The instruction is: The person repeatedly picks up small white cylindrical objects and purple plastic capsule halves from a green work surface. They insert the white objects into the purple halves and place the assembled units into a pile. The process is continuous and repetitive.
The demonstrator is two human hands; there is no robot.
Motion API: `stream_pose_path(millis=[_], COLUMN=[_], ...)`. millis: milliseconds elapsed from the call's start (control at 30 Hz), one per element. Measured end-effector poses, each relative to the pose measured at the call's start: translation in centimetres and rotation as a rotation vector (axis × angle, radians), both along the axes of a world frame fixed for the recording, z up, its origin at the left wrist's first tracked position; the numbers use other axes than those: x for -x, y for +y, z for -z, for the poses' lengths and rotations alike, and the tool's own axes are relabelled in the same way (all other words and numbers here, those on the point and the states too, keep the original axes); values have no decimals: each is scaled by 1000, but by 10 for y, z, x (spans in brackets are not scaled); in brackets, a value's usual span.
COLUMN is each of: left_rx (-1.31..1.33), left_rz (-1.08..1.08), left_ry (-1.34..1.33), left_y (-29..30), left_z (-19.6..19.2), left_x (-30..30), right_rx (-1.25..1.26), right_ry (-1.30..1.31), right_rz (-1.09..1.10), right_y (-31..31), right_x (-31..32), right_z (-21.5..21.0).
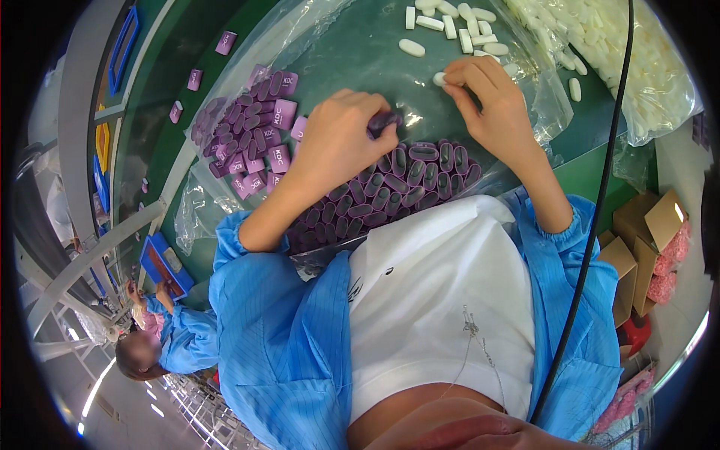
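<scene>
My left hand [341, 142] is closed around a purple oval casing [384, 120], pinched between thumb and fingers above a tray of upright purple casings [409, 184]. My right hand [487, 105] pinches a small white oval piece [439, 78] at its fingertips, just right of the left hand. Loose white pieces [450, 22] lie on clear plastic beyond the right hand. A pile of loose purple casings [251, 135] lies to the left of my left hand.
A large clear bag of white pieces [637, 67] sits at the far right. Single purple casings [194, 79] ride on the green belt [161, 112]. Another person in a blue coat [169, 334] works at lower left. Cardboard boxes [637, 262] with pink parts stand on the right.
</scene>
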State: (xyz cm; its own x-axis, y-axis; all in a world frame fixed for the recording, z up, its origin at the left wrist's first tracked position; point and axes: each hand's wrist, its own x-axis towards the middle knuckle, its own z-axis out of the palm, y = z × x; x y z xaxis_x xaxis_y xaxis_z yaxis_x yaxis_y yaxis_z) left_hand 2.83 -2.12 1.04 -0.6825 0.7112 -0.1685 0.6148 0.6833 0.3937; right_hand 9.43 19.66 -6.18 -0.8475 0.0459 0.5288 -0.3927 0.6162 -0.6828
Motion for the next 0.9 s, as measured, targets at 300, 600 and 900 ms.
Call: stream_pose_path(millis=[300,600,900], left_rx=[-469,-484,-579], left_rz=[47,-9,-9], left_ry=[-154,-41,102], left_y=[25,27,31], left_z=[36,29,13], left_x=[11,-2,-6], right_rx=[20,-50,19], right_ry=[83,218,296], right_rz=[-184,-104,-193], right_y=[-17,-19,-2], right_x=[-9,-10,-5], right_z=[-11,-12,-16])
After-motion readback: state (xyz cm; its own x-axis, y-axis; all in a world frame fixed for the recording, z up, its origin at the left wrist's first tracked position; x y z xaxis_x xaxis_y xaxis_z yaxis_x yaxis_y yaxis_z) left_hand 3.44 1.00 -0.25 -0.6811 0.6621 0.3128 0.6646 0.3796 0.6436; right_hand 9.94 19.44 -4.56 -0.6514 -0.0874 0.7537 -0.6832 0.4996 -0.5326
